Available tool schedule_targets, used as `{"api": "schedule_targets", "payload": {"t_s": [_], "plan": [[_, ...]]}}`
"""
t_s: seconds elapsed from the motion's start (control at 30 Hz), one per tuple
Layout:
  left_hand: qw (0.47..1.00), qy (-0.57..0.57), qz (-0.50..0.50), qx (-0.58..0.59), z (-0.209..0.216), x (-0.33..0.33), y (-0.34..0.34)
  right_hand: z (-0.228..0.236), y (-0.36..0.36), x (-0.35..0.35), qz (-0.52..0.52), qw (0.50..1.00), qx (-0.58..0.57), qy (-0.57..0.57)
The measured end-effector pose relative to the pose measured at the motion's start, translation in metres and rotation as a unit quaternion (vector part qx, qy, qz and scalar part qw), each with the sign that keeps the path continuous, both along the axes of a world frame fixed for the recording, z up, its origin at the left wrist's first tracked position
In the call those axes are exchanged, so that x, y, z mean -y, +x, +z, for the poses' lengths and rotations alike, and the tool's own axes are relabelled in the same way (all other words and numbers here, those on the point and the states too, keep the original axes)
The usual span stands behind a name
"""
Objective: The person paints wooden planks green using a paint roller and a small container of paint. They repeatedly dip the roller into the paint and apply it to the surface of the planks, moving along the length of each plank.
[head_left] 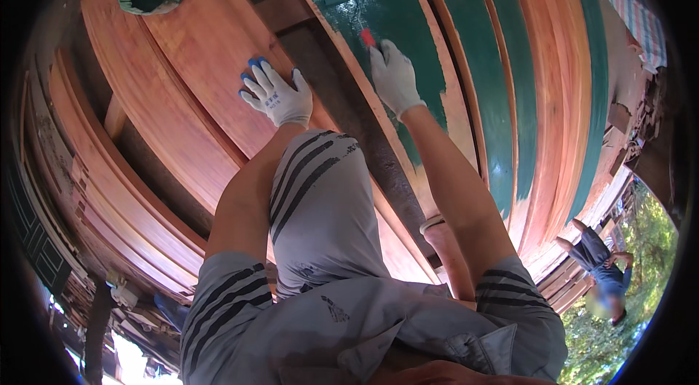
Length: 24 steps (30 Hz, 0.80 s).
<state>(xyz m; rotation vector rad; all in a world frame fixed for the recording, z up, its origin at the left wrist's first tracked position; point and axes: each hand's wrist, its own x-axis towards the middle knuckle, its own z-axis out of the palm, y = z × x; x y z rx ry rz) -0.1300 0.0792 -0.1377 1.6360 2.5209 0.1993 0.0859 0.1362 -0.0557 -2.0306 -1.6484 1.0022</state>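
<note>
My right hand (395, 78), in a white work glove, grips the red handle of a paint roller (368, 38). The green-coated head of the roller rests on a wooden board (386, 3) covered with wet, shiny dark green paint. Bare wood shows along that board's edges and near end. My left hand (275, 94) wears a white glove with blue fingertips. It lies on an unpainted reddish board (218, 57) with its fingers spread and holds nothing. Beyond it, at the far left, a round container (135, 5) of dark green paint sits on the bare wood.
Dark gaps (320, 57) separate the boards. More green-painted boards (520, 86) lie to the right, and bare boards (131, 203) to the left. A striped sheet (633, 3) hangs at the far right. Another person (604, 268) stands at the lower right, near trees.
</note>
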Motion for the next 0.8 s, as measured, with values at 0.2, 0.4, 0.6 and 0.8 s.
{"api": "schedule_targets", "payload": {"t_s": [0.2,0.4,0.6,0.8], "plan": [[1.0,-0.006,0.005,0.002,0.005,-0.002,0.001,-0.007,-0.022,-0.016,0.04,0.997,0.063,-0.024],[0.999,0.043,-0.001,0.004,0.0,0.0,-0.001,0.003,-0.011,0.026,0.048,0.993,0.107,-0.026],[0.999,0.033,0.001,-0.002,0.003,0.0,0.0,0.017,0.007,0.068,0.019,0.99,0.107,-0.087],[1.0,0.029,-0.004,-0.005,0.001,-0.001,0.001,0.01,0.03,0.106,0.027,0.989,0.135,-0.057]]}}
